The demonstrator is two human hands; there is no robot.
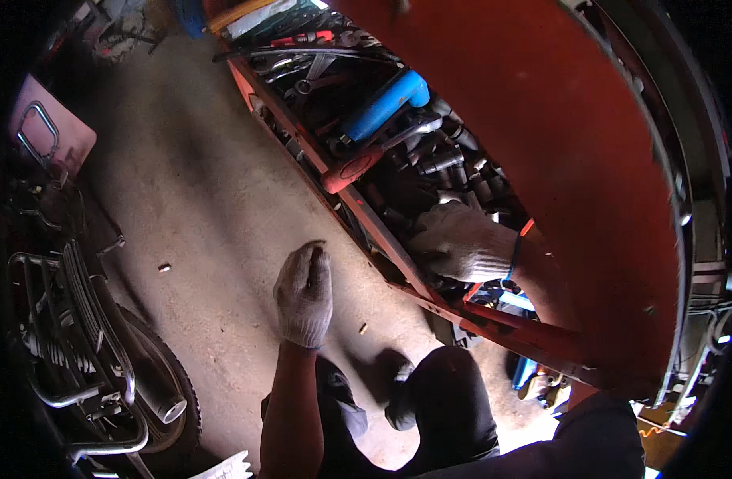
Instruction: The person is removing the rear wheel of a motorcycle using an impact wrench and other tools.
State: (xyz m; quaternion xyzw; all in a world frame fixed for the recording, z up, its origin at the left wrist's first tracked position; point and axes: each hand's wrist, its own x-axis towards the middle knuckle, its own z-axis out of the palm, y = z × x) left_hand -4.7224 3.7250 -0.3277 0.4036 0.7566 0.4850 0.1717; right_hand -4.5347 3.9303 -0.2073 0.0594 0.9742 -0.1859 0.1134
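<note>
My left hand [303,291], in a pale knit glove, is raised over the floor left of a red tool drawer [414,283], its fingers curled around something small I cannot make out. My right hand [462,243], also gloved, reaches into the drawer among metal sockets [442,161], with its fingertips hidden. A red-handled tool [350,170] lies across the drawer's near side, beside a blue tool [378,108]. Farther up the drawer are wrenches [312,80] and a red-handled hand tool [302,37].
A red metal panel [565,160] overhangs the drawer on the right. Bike racks with a wheel [182,407] and a pink panel [75,140] line the left. My knees are below me on the concrete floor [174,199]. Blue items [526,371] sit below the drawer.
</note>
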